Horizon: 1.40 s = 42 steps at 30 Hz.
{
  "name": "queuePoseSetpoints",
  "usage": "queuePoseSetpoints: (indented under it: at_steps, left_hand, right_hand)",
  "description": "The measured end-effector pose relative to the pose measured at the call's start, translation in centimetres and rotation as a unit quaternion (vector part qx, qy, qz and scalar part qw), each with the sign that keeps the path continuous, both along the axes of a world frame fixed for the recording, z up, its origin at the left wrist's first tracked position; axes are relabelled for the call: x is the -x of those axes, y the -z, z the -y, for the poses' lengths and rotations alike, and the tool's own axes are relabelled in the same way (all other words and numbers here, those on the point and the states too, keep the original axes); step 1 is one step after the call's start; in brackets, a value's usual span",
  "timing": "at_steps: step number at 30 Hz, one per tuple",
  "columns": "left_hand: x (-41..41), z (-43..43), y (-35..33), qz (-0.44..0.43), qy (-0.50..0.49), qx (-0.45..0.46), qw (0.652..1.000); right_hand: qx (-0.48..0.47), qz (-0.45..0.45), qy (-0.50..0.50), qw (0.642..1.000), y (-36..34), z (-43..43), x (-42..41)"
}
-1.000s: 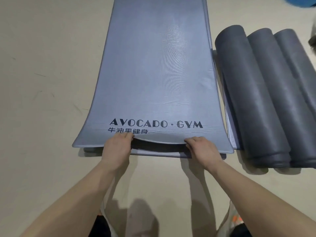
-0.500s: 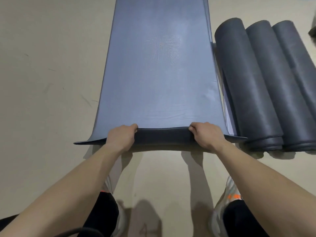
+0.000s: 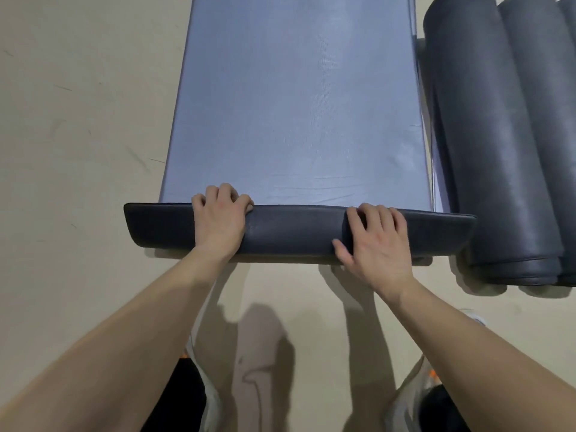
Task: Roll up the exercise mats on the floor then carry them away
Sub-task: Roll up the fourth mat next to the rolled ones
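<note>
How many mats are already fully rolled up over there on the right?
3, side by side on the floor: the nearest roll beside the flat mat, a middle roll, and a third cut off by the picture's edge. More may lie beyond it.

The flat mat [image 3: 299,104] is a pale blue-grey with a fine woven sheen and faint lighter streaks, while its turned-over near edge [image 3: 296,233] shows a much darker charcoal-navy underside with a fine grainy texture. The rolled mats [image 3: 498,135] beside it are the same dark slate grey, with soft pale highlights. The floor [image 3: 78,120] is plain beige with scattered dark scuffs, and the shoes [image 3: 417,391] are whitish-grey with orange accents.
</note>
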<state>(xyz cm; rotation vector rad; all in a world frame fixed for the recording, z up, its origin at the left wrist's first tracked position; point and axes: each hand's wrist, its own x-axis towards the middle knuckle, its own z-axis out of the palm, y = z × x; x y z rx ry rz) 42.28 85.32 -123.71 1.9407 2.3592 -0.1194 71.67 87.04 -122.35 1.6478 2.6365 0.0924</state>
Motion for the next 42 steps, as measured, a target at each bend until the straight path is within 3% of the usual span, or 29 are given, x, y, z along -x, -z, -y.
queuePoseSetpoints:
  at_steps: [5,9,12,14,20,24,34,39,42]
  left_hand:
    - [0.5,-0.1,0.1,-0.028,0.015,-0.077,0.997]
    - [0.9,0.8,-0.1,0.005,0.046,-0.073,0.996]
    - [1.4,3.0,0.1,0.052,0.1,0.0,0.994]
    - [2.0,3.8,0.8,0.029,0.134,0.078,0.987]
    - [2.6,3.3,1.2,0.065,0.142,0.127,0.98]
    - [3.1,4.3,-1.1,0.08,0.145,0.218,0.962]
    - [4.0,1.7,-2.2,0.163,0.037,0.289,0.943]
    - [4.2,-1.6,-2.0,0.138,0.013,0.299,0.944]
    - [4.0,-3.3,-2.2,0.083,-0.009,0.257,0.963]
  right_hand:
    - [0.094,0.048,-0.01,0.994,0.9,-0.3,-0.5]
    - [0.12,0.077,-0.02,0.99,1.4,-1.2,-0.4]
    - [0.146,0.083,-0.036,0.985,1.7,-1.8,-0.9]
    - [0.171,0.08,-0.053,0.981,1.6,-2.5,-1.2]
    - [0.237,0.065,-0.075,0.967,1.5,-3.1,-1.5]
    - [0.302,0.07,-0.092,0.946,0.1,-2.2,-1.8]
    - [0.403,-0.01,0.021,0.915,-0.9,-4.9,-1.1]
    - [0.32,-0.019,0.053,0.946,-0.8,-6.3,-0.7]
    - [0.109,-0.02,0.002,0.994,-0.5,-7.0,0.5]
